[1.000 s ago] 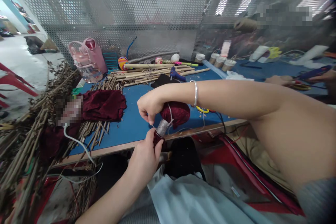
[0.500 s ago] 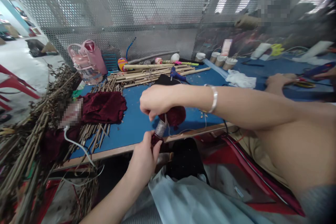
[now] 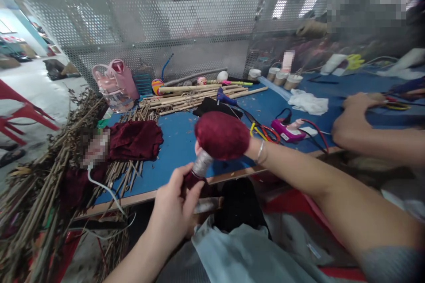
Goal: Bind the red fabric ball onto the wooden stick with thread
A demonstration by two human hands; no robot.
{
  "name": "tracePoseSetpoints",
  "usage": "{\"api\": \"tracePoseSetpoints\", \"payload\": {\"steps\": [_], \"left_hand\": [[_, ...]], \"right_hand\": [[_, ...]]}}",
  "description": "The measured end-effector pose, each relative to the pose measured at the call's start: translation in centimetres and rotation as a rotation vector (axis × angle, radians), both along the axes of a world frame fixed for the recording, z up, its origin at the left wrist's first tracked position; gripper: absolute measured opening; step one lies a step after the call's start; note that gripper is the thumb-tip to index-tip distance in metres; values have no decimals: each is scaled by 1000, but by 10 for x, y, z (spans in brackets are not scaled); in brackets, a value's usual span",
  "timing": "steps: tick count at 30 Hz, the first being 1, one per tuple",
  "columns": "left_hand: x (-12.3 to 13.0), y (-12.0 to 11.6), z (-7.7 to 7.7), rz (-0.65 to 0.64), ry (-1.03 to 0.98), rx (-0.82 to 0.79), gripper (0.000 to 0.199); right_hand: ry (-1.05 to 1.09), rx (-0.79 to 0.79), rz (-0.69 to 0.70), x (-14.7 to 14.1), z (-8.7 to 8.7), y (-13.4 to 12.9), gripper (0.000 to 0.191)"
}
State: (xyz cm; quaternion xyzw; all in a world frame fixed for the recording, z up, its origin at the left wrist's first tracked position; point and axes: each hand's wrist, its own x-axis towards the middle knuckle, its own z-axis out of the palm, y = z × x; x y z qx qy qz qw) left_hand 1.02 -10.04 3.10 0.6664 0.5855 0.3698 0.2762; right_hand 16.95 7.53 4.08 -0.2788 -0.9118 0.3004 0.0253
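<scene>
A dark red, rounded cloth-covered piece (image 3: 222,135) is over the front edge of the blue table, with a neck wrapped in grey thread (image 3: 202,162) at its lower left. My left hand (image 3: 175,196) grips the dark red cloth end just below that wrapped neck, thumb and fingers closed round it. Behind the rounded piece is my right hand (image 3: 254,147); the cloth hides most of it, so its fingers cannot be made out. A bracelet circles that wrist.
Dark red cloth (image 3: 136,140) and dry stalks (image 3: 33,199) lie at left. Behind are a pink bag (image 3: 122,77), pale sticks (image 3: 199,95), a blue glue gun (image 3: 226,97) and a purple power strip (image 3: 288,131). Another person's hand (image 3: 360,101) works at right.
My right hand has moved from above the wrapped neck to behind the rounded piece, now in fuller view. My left hand has shifted slightly lower left, still gripping.
</scene>
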Motion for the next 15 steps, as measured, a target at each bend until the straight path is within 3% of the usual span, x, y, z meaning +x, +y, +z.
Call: {"api": "tracePoseSetpoints", "payload": {"steps": [3, 5, 10, 15], "left_hand": [[-19, 17, -6, 228, 70, 56, 36], [-28, 28, -16, 318, 114, 74, 34], [-21, 43, -38, 207, 133, 44, 31], [-2, 43, -39, 71, 126, 14, 28]], "right_hand": [[81, -30, -48, 11, -24, -25, 36], [181, -56, -63, 22, -23, -42, 34], [177, -38, 130, 26, 11, -80, 25], [87, 98, 197, -4, 36, -91, 22]]}}
